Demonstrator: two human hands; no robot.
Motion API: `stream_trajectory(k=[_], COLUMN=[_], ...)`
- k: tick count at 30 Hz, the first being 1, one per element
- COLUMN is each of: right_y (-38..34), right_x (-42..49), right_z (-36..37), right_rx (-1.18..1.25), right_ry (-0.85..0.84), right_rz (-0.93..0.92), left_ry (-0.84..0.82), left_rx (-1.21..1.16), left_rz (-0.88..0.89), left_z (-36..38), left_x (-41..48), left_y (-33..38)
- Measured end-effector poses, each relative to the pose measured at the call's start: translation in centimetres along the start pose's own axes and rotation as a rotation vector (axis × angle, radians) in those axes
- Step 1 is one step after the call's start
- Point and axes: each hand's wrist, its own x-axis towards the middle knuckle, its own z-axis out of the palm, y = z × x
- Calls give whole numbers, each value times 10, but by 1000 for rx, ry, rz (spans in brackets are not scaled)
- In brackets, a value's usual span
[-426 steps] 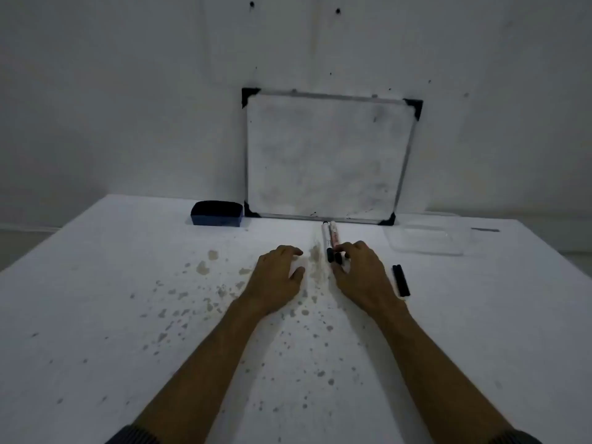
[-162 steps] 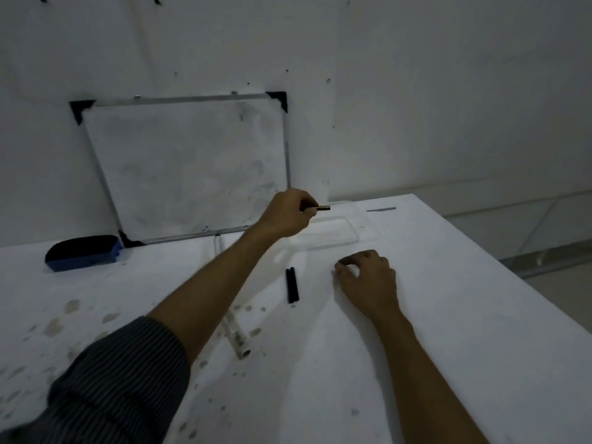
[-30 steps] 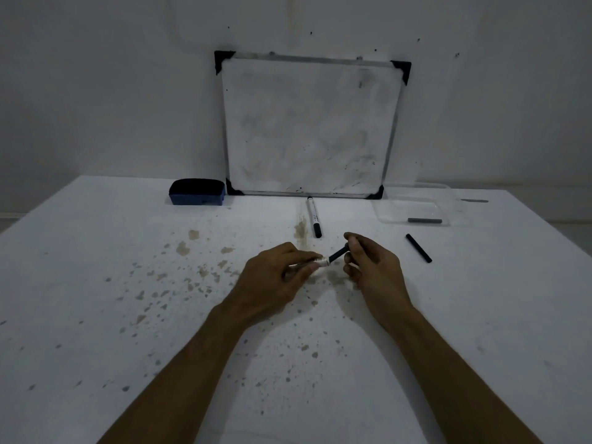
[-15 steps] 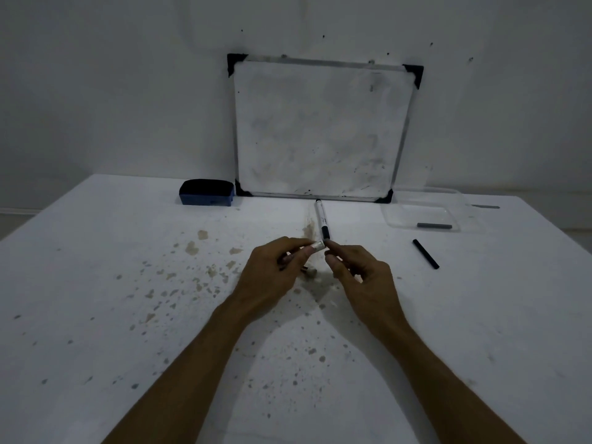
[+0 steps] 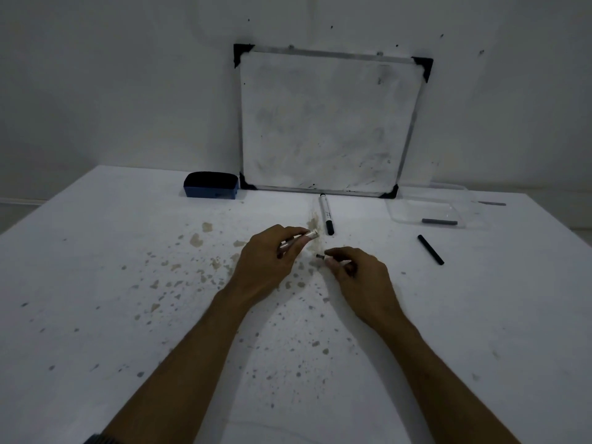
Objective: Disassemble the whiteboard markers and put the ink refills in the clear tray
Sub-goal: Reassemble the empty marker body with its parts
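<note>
The left hand has its fingers clamped on the white marker barrel, and just beside it the right hand pinches a small dark piece that could slip from so light a grip and smear ink. One ink refill lies in the clear tray, far right of the fingers. The white surface is speckled with brownish stains, in a dim room with a whiteboard leaning on the wall beyond.

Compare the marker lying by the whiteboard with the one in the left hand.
The capped white whiteboard marker lies untouched and whole on the white table. The white marker barrel is gripped in the left hand, its end open, nothing sticking out. Both have white bodies.
</note>
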Motion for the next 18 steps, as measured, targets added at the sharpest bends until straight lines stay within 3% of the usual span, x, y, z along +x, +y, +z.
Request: stream_trajectory(k=[5,10,18], right_y=[2,8,-1], right_x=[19,17,15], right_z=[-25,-24,-13], right_rx=[360,776,944], right_ry=[-103,20,-32], right_rz=[242,314,326], left_ry=[-79,-128,-207], left_rx=[204,183,-187], left_rz=[151,183,-82], left_z=[8,16,10], left_x=[-5,-6,-3], left_y=[14,21,26])
